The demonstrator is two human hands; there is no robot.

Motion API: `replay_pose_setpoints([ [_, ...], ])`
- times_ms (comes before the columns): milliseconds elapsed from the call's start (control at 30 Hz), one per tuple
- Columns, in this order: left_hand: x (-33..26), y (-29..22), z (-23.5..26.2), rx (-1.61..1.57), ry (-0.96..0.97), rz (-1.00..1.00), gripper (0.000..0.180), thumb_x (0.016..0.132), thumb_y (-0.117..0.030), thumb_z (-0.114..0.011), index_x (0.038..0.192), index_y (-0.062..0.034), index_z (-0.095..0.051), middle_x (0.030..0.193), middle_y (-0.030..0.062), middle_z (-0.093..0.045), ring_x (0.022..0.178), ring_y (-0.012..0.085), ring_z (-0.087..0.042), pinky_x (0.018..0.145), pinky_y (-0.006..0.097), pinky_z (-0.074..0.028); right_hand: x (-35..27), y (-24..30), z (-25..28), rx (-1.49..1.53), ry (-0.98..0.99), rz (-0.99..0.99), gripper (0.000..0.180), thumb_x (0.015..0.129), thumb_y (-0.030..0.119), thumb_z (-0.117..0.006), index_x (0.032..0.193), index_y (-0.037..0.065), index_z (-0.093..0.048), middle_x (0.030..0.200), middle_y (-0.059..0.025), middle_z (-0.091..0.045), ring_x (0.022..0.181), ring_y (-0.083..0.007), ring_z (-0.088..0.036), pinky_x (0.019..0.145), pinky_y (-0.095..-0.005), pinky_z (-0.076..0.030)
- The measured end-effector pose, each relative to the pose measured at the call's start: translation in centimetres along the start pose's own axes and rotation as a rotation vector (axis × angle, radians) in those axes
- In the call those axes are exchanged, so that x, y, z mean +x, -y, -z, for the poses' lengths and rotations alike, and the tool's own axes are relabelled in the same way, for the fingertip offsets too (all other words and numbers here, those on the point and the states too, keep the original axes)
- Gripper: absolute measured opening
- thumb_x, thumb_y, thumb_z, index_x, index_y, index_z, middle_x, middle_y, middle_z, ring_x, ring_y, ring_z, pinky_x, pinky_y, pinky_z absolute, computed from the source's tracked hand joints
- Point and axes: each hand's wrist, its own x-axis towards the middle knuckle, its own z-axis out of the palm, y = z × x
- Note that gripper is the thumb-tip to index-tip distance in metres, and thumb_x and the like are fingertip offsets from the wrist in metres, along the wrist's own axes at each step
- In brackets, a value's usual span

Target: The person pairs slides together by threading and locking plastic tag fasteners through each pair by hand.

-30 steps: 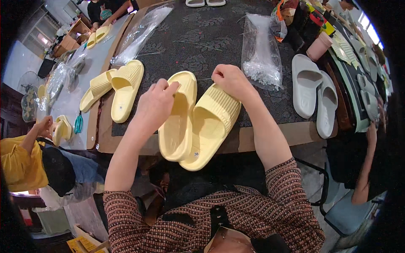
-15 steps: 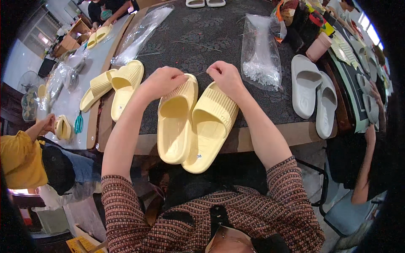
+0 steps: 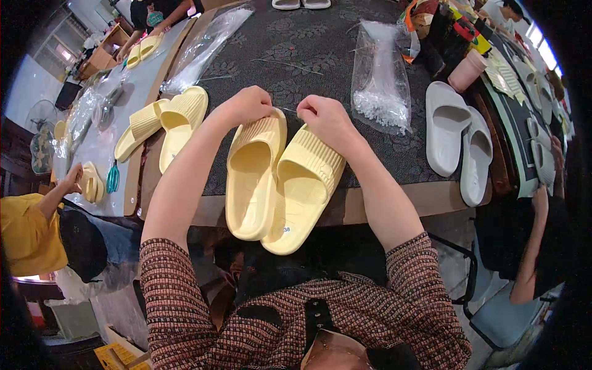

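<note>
Your left hand (image 3: 246, 106) is closed into a loose fist, resting on the toe end of the left yellow slipper (image 3: 253, 176). Your right hand (image 3: 324, 117) is likewise curled shut, touching the toe end of the right yellow slipper (image 3: 302, 191). A thin tie (image 3: 288, 111) spans between both hands. Both slippers lie side by side, touching, overhanging the tabletop (image 3: 320, 55) edge. Count: two slippers under the hands, two more yellow slippers (image 3: 163, 123) left, two grey slippers (image 3: 459, 142) right.

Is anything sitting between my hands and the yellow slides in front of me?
Nothing visible. The left hand and right hand both rest at the top ends of the two yellow slides. The clear bag lies off to the right.
</note>
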Motion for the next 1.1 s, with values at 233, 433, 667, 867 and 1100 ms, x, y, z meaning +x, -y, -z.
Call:
replay_pose_setpoints([
  [233,0.2,1.4,0.3,0.176,0.011,-0.108,0.022,0.078,-0.018,-0.06,0.087,0.0017,-0.066,0.074,0.0142,-0.065,0.069,0.0212,-0.063,0.065,0.034,-0.05,-0.3,-0.1,-0.1,-0.131,0.051,0.079,0.021,0.082,0.016,-0.059,0.095,0.001,-0.063,0.085,-0.0157,-0.066,0.079,-0.0282,-0.064,0.073,-0.036,-0.05],
  [433,-1.0,-1.5,1.1,-0.314,-0.013,0.084,0.021,0.081,-0.015,-0.054,0.088,0.0004,-0.065,0.077,0.0162,-0.066,0.074,0.0268,-0.065,0.069,0.038,-0.05,-0.3,0.3,-0.3,-0.029,-0.026,0.067,0.025,0.081,0.015,-0.061,0.102,0.002,-0.061,0.076,-0.0127,-0.063,0.068,-0.0213,-0.061,0.067,-0.0321,-0.049],
  [667,-1.8,-4.8,-0.3,-0.03,-0.243,-0.314,0.02,0.085,-0.021,-0.055,0.092,-0.0044,-0.065,0.084,0.0179,-0.063,0.081,0.0369,-0.06,0.073,0.042,-0.049,0.2,0.1,-0.1,0.1,-0.205,0.199,0.016,0.081,0.011,-0.06,0.093,0.001,-0.063,0.08,-0.0157,-0.066,0.071,-0.0296,-0.065,0.065,-0.0365,-0.05],
  [867,-1.2,-2.4,0.0,-0.071,-0.177,-0.354,0.018,0.082,-0.015,-0.059,0.093,-0.0013,-0.065,0.082,0.0148,-0.065,0.075,0.0267,-0.064,0.07,0.034,-0.049,0.1,1.2,1.2,0.198,-0.011,0.017,0.019,0.082,0.016,-0.06,0.091,-0.001,-0.065,0.08,-0.0163,-0.066,0.076,-0.026,-0.066,0.069,-0.0331,-0.05],
  [1100,-1.9,0.3,0.6,0.021,-0.081,-0.165,0.018,0.079,-0.015,-0.061,0.089,0.0003,-0.064,0.08,0.0145,-0.065,0.073,0.0229,-0.063,0.068,0.033,-0.049,0.3,0.2,1.2,0.167,-0.018,-0.001,0.022,0.085,0.018,-0.061,0.094,-0.001,-0.066,0.069,-0.0048,-0.063,0.063,-0.0095,-0.055,0.061,-0.0257,-0.046],
])
